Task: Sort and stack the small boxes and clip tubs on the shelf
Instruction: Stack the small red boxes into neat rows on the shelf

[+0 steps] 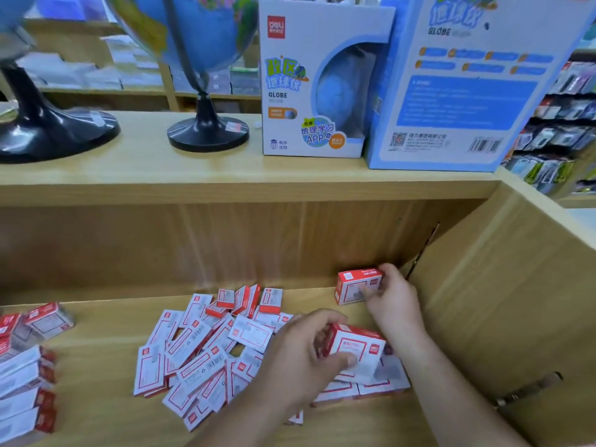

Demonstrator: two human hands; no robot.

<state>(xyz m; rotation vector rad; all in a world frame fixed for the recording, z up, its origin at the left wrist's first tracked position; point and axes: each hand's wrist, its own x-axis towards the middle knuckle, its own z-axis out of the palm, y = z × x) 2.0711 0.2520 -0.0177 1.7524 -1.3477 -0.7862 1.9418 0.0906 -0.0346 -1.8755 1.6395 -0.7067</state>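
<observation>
Red-and-white small box (356, 350) gripped in left hand (303, 356), thumb on its front face, fingers curled over the top left edge; it sits low over the right end of the box pile (213, 350). Can't tell if it touches the boxes under it. Second red-and-white box (354, 287) stands near the back right corner of the lower shelf (96, 366), right hand (392, 298) closed on its right end, fingertips on the front face. Box print blurred, only a red logo patch readable.

Pile: many flat red-and-white boxes lying loose and overlapping at mid-shelf, a few upright at the back. Its right and near parts are hidden behind the left hand and forearm. More boxes at the left edge (25, 375), stacked in rows, cut off by the frame.

Shelf's right side wall (516, 301) is wood, with a dark metal fitting low down, blurred. Upper shelf top (161, 169) carries two globes on black bases (206, 130), the left one cut off, plus a white globe carton (316, 85) just beside a larger blue carton (467, 82), its top cut off. Background racks too blurred to identify.
</observation>
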